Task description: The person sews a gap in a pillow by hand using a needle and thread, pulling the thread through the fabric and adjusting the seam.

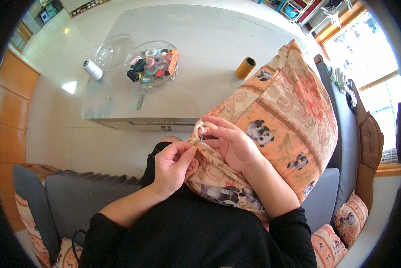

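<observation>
A large cushion [284, 114] in orange and cream fabric, printed with pandas and flowers, lies across my lap and leans on the table edge. My left hand [177, 160] pinches the gathered edge of its cover between thumb and fingertips. Close beside it, my right hand [232, 142] curls around the same bunched edge, fingers bent against the cloth. Near the right fingertips shows a small dark, shiny piece [202, 134], too small to identify. Part of the edge is hidden behind my fingers.
On the glass-topped table [200, 67] stand a clear bowl [153, 85] of thread spools and bobbins, its clear lid [115, 50], a white thread cone [92, 69] and a golden-brown thread spool [245, 68]. A small grey strip [140, 101] lies nearer me. Grey sofa seats [96, 197] flank me.
</observation>
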`<action>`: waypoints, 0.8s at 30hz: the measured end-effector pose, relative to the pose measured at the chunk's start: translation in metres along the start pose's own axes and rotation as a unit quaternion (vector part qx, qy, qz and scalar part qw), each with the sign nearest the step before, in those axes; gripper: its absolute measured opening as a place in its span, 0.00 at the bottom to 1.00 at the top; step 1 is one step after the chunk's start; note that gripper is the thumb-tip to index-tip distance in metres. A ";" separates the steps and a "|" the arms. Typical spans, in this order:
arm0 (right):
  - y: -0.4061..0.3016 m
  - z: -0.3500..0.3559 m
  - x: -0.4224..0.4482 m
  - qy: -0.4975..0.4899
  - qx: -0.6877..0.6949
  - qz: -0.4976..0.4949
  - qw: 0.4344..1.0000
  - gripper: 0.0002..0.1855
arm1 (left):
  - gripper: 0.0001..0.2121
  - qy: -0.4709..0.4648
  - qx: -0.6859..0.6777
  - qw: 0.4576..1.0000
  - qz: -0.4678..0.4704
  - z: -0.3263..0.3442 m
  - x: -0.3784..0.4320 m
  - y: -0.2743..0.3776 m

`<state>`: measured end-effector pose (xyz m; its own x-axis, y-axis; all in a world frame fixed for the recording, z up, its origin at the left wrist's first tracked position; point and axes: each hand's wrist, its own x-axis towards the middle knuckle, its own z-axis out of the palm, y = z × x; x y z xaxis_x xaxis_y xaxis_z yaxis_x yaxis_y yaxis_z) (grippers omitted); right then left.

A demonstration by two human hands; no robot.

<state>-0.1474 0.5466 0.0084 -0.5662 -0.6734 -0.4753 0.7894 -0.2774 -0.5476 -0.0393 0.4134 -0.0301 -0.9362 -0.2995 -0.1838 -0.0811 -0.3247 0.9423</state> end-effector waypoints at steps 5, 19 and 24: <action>0.014 -0.003 0.008 0.024 -0.051 -0.040 0.998 0.26 | 0.04 0.002 0.001 0.999 0.035 0.003 0.002 -0.010; 0.017 -0.001 0.005 0.077 -0.156 -0.099 0.980 0.17 | 0.02 -0.016 0.180 0.965 0.188 -0.008 0.007 -0.009; 0.021 0.002 0.004 0.105 -0.152 -0.140 0.973 0.16 | 0.02 -0.022 0.169 0.973 0.155 -0.005 0.010 -0.005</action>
<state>-0.1322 0.5366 -0.0038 -0.8105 -0.4364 -0.3906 0.5082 -0.1924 -0.8395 -0.0468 0.4076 -0.0383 -0.9469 -0.2948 0.1283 0.1063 0.0897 0.9903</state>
